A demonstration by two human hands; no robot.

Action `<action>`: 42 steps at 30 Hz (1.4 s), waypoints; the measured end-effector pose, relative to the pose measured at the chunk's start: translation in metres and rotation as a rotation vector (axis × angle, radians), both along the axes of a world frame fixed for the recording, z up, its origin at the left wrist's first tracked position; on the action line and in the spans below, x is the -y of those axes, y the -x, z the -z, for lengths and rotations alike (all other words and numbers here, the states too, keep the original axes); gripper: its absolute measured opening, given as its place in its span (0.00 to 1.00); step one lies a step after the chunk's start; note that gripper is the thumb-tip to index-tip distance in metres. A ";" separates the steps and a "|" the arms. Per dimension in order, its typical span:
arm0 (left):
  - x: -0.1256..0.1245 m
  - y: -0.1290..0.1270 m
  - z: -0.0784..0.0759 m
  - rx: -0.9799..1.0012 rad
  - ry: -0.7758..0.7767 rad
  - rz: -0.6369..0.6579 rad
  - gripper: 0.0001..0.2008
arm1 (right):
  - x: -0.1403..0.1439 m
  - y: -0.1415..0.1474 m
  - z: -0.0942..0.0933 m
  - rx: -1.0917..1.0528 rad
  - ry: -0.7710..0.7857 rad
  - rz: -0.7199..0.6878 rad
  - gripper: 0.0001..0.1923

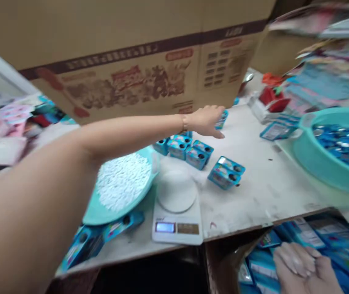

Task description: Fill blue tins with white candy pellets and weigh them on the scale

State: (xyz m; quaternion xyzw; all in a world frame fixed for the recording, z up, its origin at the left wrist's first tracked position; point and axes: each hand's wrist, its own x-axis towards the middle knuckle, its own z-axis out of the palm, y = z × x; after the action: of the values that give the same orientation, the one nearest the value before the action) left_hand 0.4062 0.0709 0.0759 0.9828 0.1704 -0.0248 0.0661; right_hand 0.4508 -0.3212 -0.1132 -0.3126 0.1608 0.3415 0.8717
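My left hand (206, 120) reaches across the table with thumb and fingers apart, beside a small blue box (222, 119) that it partly hides. I cannot tell whether it touches that box. Nearer to me stand several more blue printed boxes with round dark spots on top, among them a pair (226, 172) to the right of a white digital scale (177, 194). My right hand (306, 265), blurred, is low at the right with curled fingers, over flat blue packs (330, 234) in an open carton below the table edge. What its fingers hold is hidden.
A turquoise basin (121, 210) of small white pieces is left of the scale, with blue boxes (85, 245) by it. Another turquoise basin (321, 163) with shiny blue pieces is at right. A large cardboard box (150, 36) blocks the back. Stacked colourful sheets (327, 81) lie far right.
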 end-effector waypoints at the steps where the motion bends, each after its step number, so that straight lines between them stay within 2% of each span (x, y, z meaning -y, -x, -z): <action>1: 0.015 0.037 -0.010 -0.027 0.030 0.058 0.41 | -0.005 0.007 -0.004 0.018 -0.040 -0.001 0.10; 3: 0.054 0.119 -0.025 -0.119 0.100 0.114 0.33 | -0.017 0.021 -0.015 0.057 -0.102 -0.031 0.10; 5: 0.098 0.200 -0.024 -0.171 0.104 0.123 0.28 | -0.031 0.037 -0.027 0.081 -0.122 -0.088 0.09; 6: 0.118 0.236 -0.016 -0.172 0.068 0.125 0.27 | -0.038 0.046 -0.034 0.086 -0.123 -0.116 0.09; 8: 0.150 0.294 0.008 -0.122 -0.081 0.141 0.22 | -0.053 0.064 -0.046 0.095 -0.123 -0.156 0.10; 10: 0.171 0.329 0.035 -0.105 -0.262 0.122 0.16 | -0.067 0.083 -0.057 0.111 -0.132 -0.186 0.11; 12: 0.184 0.348 0.055 -0.112 -0.432 0.073 0.13 | -0.080 0.100 -0.066 0.134 -0.138 -0.220 0.11; 15: 0.193 0.357 0.068 -0.143 -0.553 -0.023 0.14 | -0.093 0.120 -0.072 0.160 -0.138 -0.270 0.11; 23: 0.196 0.355 0.085 -0.145 -0.542 -0.244 0.13 | -0.114 0.145 -0.063 0.215 -0.133 -0.419 0.15; 27: 0.193 0.349 0.093 -0.064 -0.458 -0.315 0.14 | -0.129 0.146 -0.073 0.199 -0.102 -0.492 0.20; 31: 0.189 0.349 0.086 0.049 -0.276 -0.296 0.20 | -0.134 0.128 -0.079 0.232 -0.098 -0.519 0.19; 34: 0.186 0.346 0.075 0.072 -0.181 -0.266 0.13 | -0.130 0.114 -0.072 0.271 -0.096 -0.468 0.18; 37: 0.185 0.340 0.071 0.019 -0.143 -0.220 0.13 | -0.128 0.124 -0.056 0.260 -0.086 -0.287 0.20; 39: 0.186 0.335 0.078 0.022 -0.128 -0.204 0.12 | -0.130 0.142 -0.045 0.211 -0.079 -0.208 0.21; 42: 0.188 0.334 0.095 0.121 -0.144 -0.251 0.11 | -0.133 0.163 -0.040 0.175 -0.098 -0.263 0.21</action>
State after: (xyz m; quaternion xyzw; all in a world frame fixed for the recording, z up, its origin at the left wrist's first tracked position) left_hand 0.0718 -0.1170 -0.0192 0.9556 0.2892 0.0552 0.0080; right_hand 0.2874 -0.1883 -0.0731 -0.3165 0.0252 0.4316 0.8444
